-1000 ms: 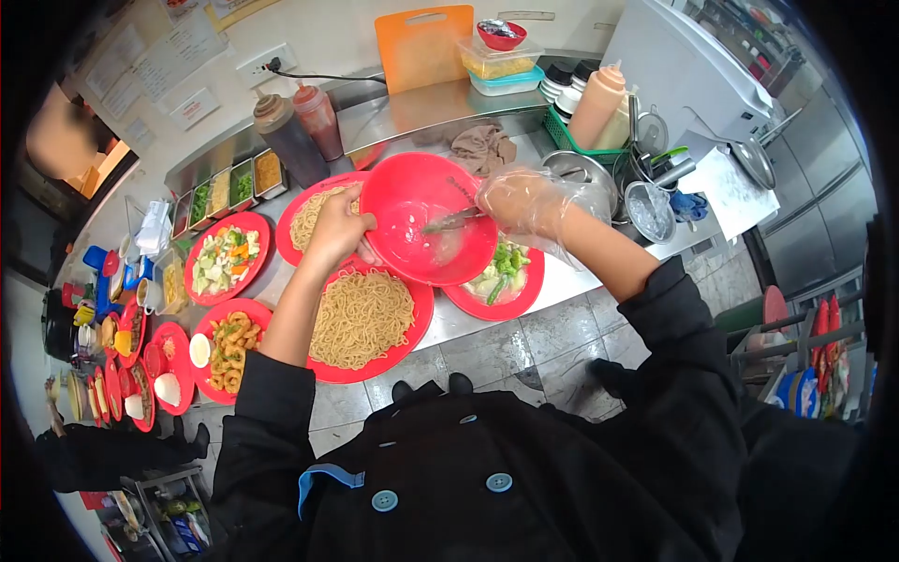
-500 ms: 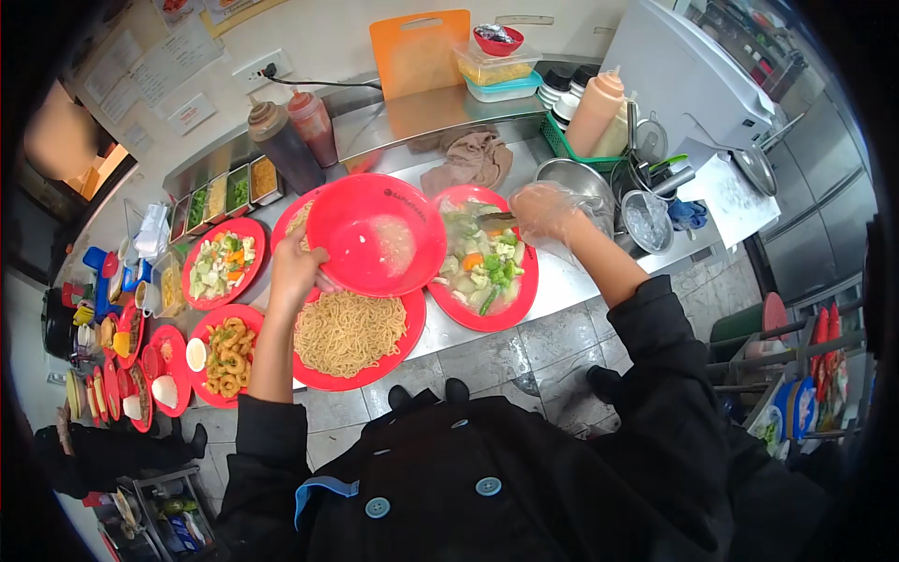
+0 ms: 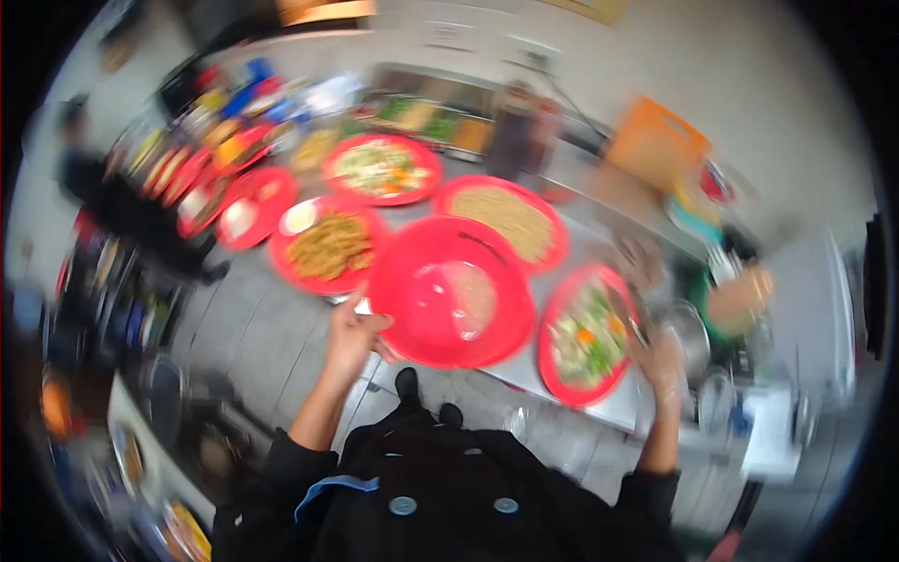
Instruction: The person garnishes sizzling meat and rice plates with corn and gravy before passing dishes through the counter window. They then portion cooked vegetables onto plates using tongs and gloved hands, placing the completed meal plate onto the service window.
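Observation:
My left hand grips the rim of a red plastic bowl. The bowl is tilted towards me, and a little pale, cloudy liquid lies inside. My right hand, in a clear plastic glove, is closed on a blurred metal utensil. That utensil reaches over a red oval plate of mixed vegetables. Behind the bowl lies a red plate of noodles. To the bowl's left is a plate of golden fried rings with a small white cup.
Another vegetable plate sits farther back, near metal topping trays and dark and red squeeze bottles. An orange cutting board leans on the wall. A steel bowl stands at right. Another person stands at far left.
My view has swung left, so the counter appears shifted right and blurred. The red bowl now hides the front noodle plate. Both hands keep hold of the bowl and utensil.

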`<state>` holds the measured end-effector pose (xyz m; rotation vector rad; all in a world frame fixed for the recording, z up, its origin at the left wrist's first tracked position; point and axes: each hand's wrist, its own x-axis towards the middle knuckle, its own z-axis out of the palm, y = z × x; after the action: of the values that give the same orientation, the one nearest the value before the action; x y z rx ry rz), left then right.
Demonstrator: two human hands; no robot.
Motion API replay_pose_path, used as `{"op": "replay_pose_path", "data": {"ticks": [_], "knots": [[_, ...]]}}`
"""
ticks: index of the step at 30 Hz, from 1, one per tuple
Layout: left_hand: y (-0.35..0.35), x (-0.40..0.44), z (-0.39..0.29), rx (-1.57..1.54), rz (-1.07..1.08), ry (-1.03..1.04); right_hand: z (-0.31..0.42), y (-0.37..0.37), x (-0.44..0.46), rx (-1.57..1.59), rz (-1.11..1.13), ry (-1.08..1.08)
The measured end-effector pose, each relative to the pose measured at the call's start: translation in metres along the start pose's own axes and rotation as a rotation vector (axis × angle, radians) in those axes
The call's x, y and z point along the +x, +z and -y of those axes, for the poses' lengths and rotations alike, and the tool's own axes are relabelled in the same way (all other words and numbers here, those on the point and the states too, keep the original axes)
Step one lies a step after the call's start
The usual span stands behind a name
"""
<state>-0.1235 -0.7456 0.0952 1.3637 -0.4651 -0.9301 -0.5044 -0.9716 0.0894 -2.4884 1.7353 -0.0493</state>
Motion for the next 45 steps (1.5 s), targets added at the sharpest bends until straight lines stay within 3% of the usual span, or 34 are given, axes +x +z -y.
{"op": "replay_pose_path", "data": {"ticks": [1,2,6,10,15,16,17,19,20,22,24,25,30,32,34,36,38,40,42,43,44,45], "knots": [[-0.015,-0.017,0.000,-0.045,-0.069,-0.024,0.019,-0.007,-0.002,0.207,-0.133,-0.129],[-0.029,-0.035,-0.002,-0.099,-0.112,-0.018,0.043,-0.017,-0.007,0.546,-0.014,0.000],[-0.093,-0.105,-0.008,-0.227,-0.383,0.135,0.172,-0.009,-0.004,1.274,0.373,-0.132],[-0.162,-0.171,-0.004,-0.290,-0.722,0.303,0.316,-0.002,-0.030,1.440,0.923,-0.218],[-0.241,-0.255,0.017,-0.292,-1.174,0.459,0.479,0.003,-0.102,1.312,1.294,-0.371],[-0.256,-0.271,0.020,-0.295,-1.221,0.479,0.512,0.011,-0.120,1.222,1.219,-0.521],[-0.269,-0.290,0.024,-0.305,-1.302,0.485,0.546,0.053,-0.106,1.108,1.151,-0.846],[-0.294,-0.324,0.032,-0.308,-1.445,0.490,0.614,0.042,-0.166,1.122,1.062,-1.004],[-0.307,-0.340,0.034,-0.314,-1.492,0.474,0.652,0.056,-0.177,1.079,1.032,-1.181],[-0.332,-0.364,0.040,-0.369,-1.629,0.459,0.716,0.052,-0.229,0.983,0.413,-1.695],[-0.359,-0.383,0.045,-0.361,-1.705,0.458,0.770,0.067,-0.248,0.258,0.082,-1.996],[-0.373,-0.389,0.042,-0.386,-1.751,0.501,0.785,0.056,-0.276,0.134,0.190,-1.994],[-0.461,-0.411,0.049,-0.482,-1.972,0.726,0.868,0.074,-0.352,0.238,0.394,-2.115],[-0.501,-0.419,0.043,-0.508,-2.039,0.755,0.899,0.078,-0.381,0.470,0.706,-2.135],[-0.545,-0.432,0.052,-0.480,-2.105,0.857,0.927,0.082,-0.409,0.493,0.814,-2.180],[-0.578,-0.441,0.051,-0.509,-2.199,0.825,0.958,0.087,-0.433,0.565,1.190,-2.037],[-0.610,-0.448,0.055,-0.585,-2.288,0.890,0.989,0.087,-0.456,0.574,1.335,-2.055],[-0.633,-0.462,0.062,-0.600,-2.319,0.848,1.018,0.090,-0.479,0.584,1.592,-2.016],[-0.645,-0.476,0.064,-0.723,-2.210,0.764,1.054,0.114,-0.503,0.587,1.667,-2.067],[-0.641,-0.484,0.059,-0.703,-2.158,0.610,1.067,0.121,-0.515,0.503,1.781,-1.973],[-0.634,-0.493,0.054,-0.722,-2.181,0.613,1.073,0.116,-0.529,0.393,1.917,-1.872],[-0.626,-0.504,0.049,-0.769,-2.063,0.401,1.079,0.110,-0.542,0.281,2.032,-1.759]]}}
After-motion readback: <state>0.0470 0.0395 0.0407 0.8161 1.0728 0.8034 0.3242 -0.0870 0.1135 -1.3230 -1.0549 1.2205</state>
